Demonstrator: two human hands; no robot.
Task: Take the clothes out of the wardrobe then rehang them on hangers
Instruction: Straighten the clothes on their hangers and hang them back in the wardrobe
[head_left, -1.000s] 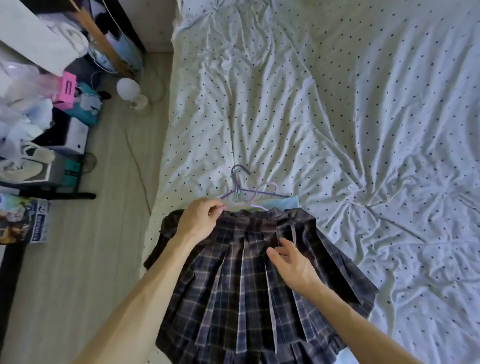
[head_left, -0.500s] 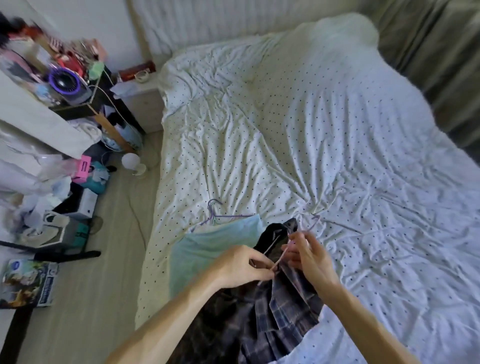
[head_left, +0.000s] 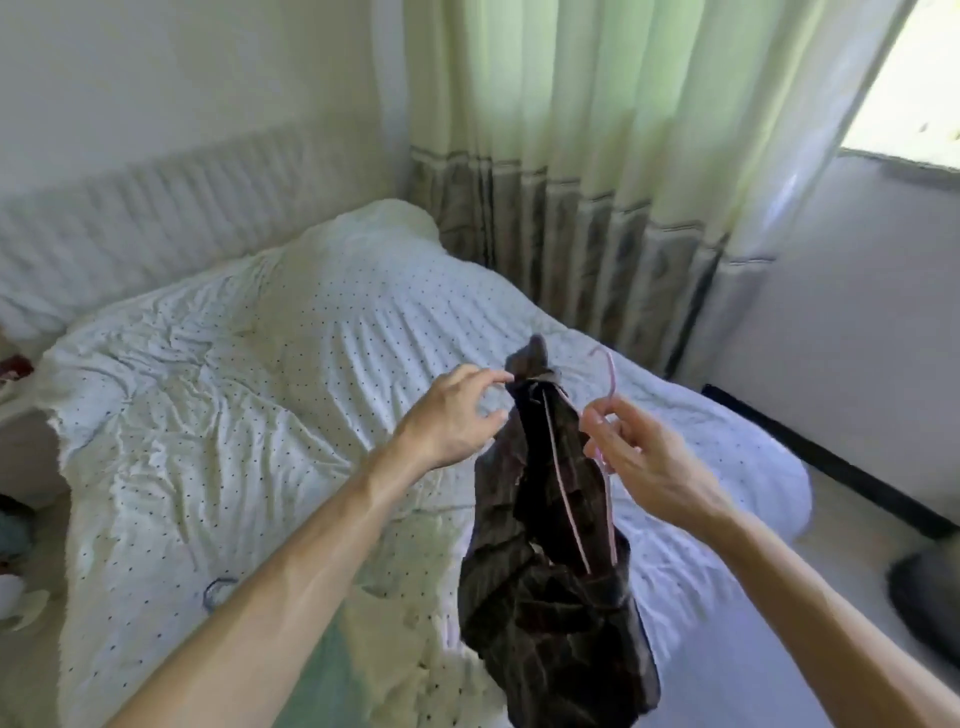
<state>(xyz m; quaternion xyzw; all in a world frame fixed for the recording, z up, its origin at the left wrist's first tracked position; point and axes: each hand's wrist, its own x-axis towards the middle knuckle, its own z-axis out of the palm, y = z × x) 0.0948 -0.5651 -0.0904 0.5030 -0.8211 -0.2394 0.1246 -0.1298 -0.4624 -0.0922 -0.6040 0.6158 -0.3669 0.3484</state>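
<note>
The skirt (head_left: 556, 597) hangs in mid-air over the near side of the bed (head_left: 218, 395), between the person's two raised hands. It is a dark plaid cloth, soft and bunched into a long crumpled rope, with one corner poking up stiffly at the top. Threaded through it is a thin pink hanger (head_left: 566, 493), a slim wire-like thing whose two straight arms run down the front of the cloth and whose narrow hook curls above. The right hand (head_left: 639, 452) pinches the hanger just below that hook, thumb and forefinger closed on the rod and the other fingers curled loosely behind. The left hand (head_left: 452, 410) is up beside the top of the skirt, fingers half bent and spread apart, the forefinger tip reaching the cloth and the thumb lying apart below it; I cannot tell from here whether it really grips anything. The bed wears a white sheet with small dark dots, heavily creased, and a second thin hanger (head_left: 215, 592) lies on it near the left forearm. A pale teal garment (head_left: 311, 675) lies at the near edge. Behind stand a ribbed, padded white headboard (head_left: 156, 208) and a pleated pale green curtain (head_left: 571, 130) with a grey patterned band low down.
</note>
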